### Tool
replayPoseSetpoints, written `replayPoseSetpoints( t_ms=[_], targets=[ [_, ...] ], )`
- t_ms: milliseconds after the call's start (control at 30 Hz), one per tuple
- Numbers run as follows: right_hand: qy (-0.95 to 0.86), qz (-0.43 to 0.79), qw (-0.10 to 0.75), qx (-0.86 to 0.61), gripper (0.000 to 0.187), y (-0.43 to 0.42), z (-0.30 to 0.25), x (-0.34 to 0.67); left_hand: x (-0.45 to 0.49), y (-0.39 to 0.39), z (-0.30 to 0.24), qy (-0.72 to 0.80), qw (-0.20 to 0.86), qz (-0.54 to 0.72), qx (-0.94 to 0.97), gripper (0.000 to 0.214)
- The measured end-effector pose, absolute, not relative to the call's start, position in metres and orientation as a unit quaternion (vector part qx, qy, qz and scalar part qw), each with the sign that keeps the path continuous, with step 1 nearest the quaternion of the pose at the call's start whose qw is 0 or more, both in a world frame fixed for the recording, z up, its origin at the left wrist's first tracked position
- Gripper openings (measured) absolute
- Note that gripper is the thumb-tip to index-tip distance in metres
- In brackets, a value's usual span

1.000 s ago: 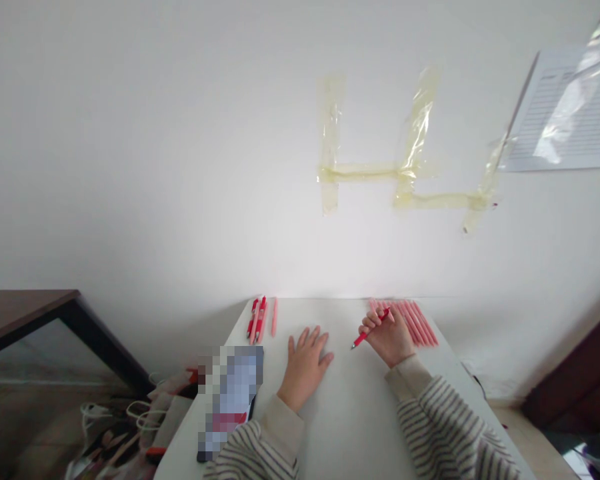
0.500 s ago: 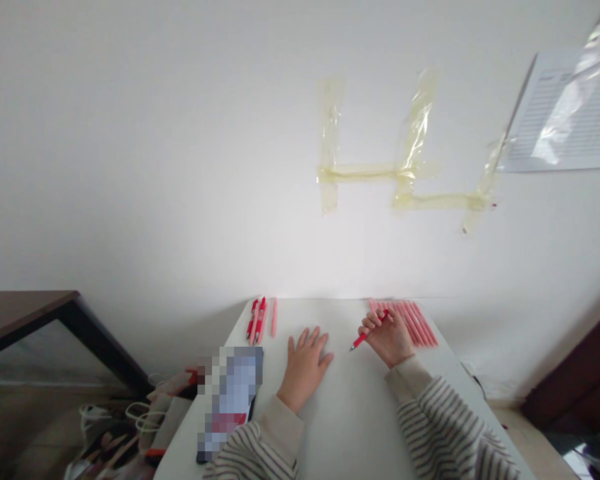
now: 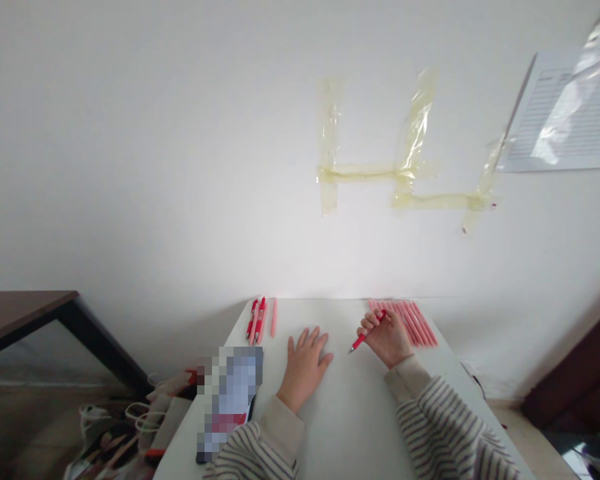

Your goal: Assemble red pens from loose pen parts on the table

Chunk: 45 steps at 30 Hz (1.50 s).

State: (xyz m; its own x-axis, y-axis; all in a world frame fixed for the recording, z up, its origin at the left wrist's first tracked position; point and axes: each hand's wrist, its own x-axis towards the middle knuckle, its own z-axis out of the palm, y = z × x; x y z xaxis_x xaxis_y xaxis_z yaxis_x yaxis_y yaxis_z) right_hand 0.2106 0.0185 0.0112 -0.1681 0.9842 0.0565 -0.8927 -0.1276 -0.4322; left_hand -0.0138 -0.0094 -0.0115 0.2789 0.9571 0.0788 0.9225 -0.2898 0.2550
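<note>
My right hand (image 3: 387, 337) is closed round a red pen (image 3: 361, 341), whose silver tip points down and to the left over the white table (image 3: 353, 413). Just beyond and to the right of that hand lies a row of pink pens (image 3: 420, 325), partly hidden behind it. Flat on the tabletop rests my left hand (image 3: 306, 367), fingers spread, holding nothing. At the far left of the table a small group of red and pink pens (image 3: 257, 323) lies side by side, with a single pink pen (image 3: 274, 318) a little apart to its right.
A phone (image 3: 233, 400), its screen blurred out, lies near the left table edge. Bags (image 3: 165, 413) and other items crowd the floor at the left, below a dark brown table (image 3: 25, 313). A white wall with yellowish tape (image 3: 365, 173) rises behind.
My right hand and the red pen have shifted very slightly, the tip a touch lower and further left. My left hand stays put.
</note>
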Motion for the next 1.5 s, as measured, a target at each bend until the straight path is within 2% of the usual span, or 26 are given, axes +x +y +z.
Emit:
replayPoseSetpoints(
  t_ms=[533, 667, 800, 967, 1067, 1167, 1233, 1400, 1500],
  targets=[
    [-0.181, 0.740, 0.638, -0.111, 0.028, 0.022, 0.006, 0.211, -0.013, -0.012, -0.008, 0.590, 0.086, 0.121, 0.794, 0.051],
    [-0.188, 0.740, 0.633, -0.129, 0.012, 0.023, 0.005, 0.212, -0.013, -0.011, -0.007, 0.593, 0.084, 0.114, 0.793, 0.051],
    [-0.202, 0.713, 0.646, -0.185, 0.031, 0.027, 0.001, 0.213, -0.014, -0.010, -0.010, 0.591, 0.078, 0.114, 0.795, 0.051],
    [-0.230, 0.648, 0.674, -0.268, 0.029, 0.028, -0.006, 0.212, -0.015, -0.009, -0.015, 0.589, 0.079, 0.131, 0.794, 0.051],
    [-0.282, 0.576, 0.702, -0.309, 0.028, 0.031, -0.007, 0.212, -0.016, -0.008, -0.016, 0.588, 0.080, 0.137, 0.793, 0.050],
    [-0.354, 0.458, 0.712, -0.397, 0.042, 0.036, -0.005, 0.221, -0.016, -0.008, -0.017, 0.588, 0.079, 0.135, 0.794, 0.050],
    [-0.418, 0.344, 0.687, -0.484, 0.053, 0.038, -0.003, 0.234, -0.017, -0.008, -0.017, 0.588, 0.078, 0.135, 0.794, 0.050],
    [-0.558, 0.030, 0.542, -0.628, 0.041, 0.036, -0.002, 0.268, -0.017, -0.008, -0.018, 0.588, 0.070, 0.132, 0.795, 0.050],
    [-0.564, -0.095, 0.391, -0.721, 0.029, 0.032, -0.002, 0.274, -0.017, -0.008, -0.018, 0.590, 0.070, 0.128, 0.794, 0.049]
  ],
)
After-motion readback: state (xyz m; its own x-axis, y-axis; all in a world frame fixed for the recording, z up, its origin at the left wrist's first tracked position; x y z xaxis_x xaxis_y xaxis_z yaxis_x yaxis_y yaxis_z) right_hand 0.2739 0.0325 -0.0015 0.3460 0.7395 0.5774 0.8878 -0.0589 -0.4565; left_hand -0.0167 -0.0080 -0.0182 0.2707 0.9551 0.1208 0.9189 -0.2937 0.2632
